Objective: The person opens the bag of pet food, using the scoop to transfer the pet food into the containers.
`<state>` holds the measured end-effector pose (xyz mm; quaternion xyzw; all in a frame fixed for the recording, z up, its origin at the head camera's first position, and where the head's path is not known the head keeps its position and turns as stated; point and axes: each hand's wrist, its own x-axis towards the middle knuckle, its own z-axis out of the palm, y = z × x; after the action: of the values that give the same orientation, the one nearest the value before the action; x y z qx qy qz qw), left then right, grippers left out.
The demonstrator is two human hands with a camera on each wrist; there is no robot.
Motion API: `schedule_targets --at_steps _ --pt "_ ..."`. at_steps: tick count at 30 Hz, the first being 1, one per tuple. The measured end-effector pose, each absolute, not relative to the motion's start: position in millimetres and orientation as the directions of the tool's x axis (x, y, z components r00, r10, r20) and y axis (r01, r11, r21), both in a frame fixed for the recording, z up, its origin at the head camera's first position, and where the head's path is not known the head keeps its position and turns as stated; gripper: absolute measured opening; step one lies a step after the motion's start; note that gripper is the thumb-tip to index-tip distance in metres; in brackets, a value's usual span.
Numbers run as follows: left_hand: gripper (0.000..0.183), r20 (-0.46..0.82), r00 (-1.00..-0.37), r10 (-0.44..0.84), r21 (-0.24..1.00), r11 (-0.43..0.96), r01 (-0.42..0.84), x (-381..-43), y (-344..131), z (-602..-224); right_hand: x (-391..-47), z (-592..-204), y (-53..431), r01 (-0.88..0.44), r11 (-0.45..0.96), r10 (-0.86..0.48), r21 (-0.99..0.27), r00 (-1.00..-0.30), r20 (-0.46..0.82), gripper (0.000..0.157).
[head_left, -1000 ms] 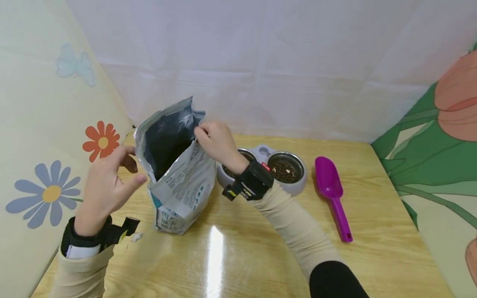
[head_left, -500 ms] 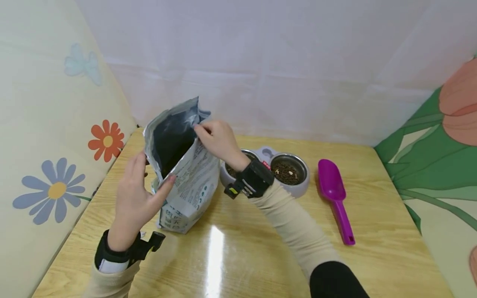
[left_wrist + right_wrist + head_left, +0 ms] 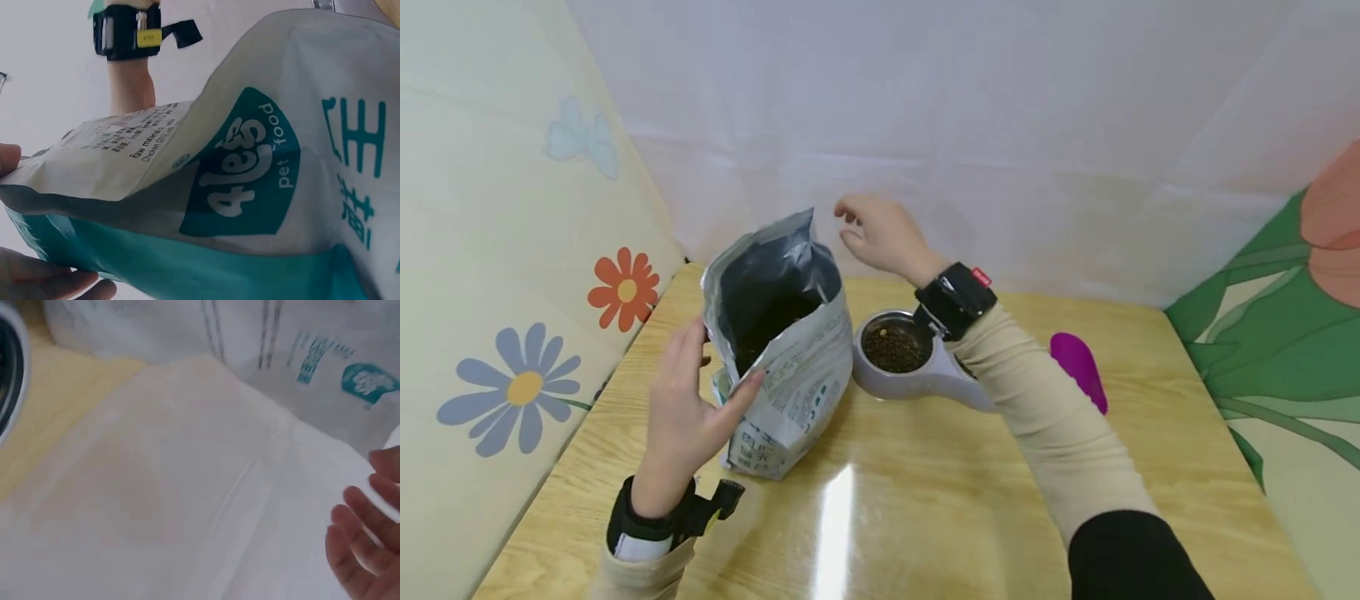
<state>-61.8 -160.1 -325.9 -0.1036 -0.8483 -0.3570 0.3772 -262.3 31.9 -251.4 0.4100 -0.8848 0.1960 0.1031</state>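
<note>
A silver and white pet food bag (image 3: 797, 392) stands upright on the table with its mouth wide open and dark contents low inside. My left hand (image 3: 688, 417) holds its left side, thumb on the front rim and fingers around behind. In the left wrist view the bag's teal side panel and "pet food" logo (image 3: 247, 169) fill most of the picture. Apart from the bag, my right hand (image 3: 887, 237) hovers above and to the right of its mouth, fingers loosely bent and holding nothing.
A pale double pet bowl (image 3: 910, 385) sits right of the bag, brown kibble (image 3: 895, 346) in its left dish; the right forearm hides most of the other dish. Beyond that arm lies a purple scoop (image 3: 1078, 367), its handle covered. White cloth (image 3: 1000, 167) hangs behind.
My right hand has let go of the bag's right rim and moved up and to the right. My left hand has come in from the left and taken hold of the bag's left side.
</note>
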Motion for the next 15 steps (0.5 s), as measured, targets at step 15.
schedule_targets --at_steps 15 --pt "0.071 0.756 -0.654 0.007 0.461 0.704 0.541 -55.9 -149.2 -332.9 -277.6 -240.3 0.4 -0.856 0.504 -0.832 0.11 -0.448 0.328 0.021"
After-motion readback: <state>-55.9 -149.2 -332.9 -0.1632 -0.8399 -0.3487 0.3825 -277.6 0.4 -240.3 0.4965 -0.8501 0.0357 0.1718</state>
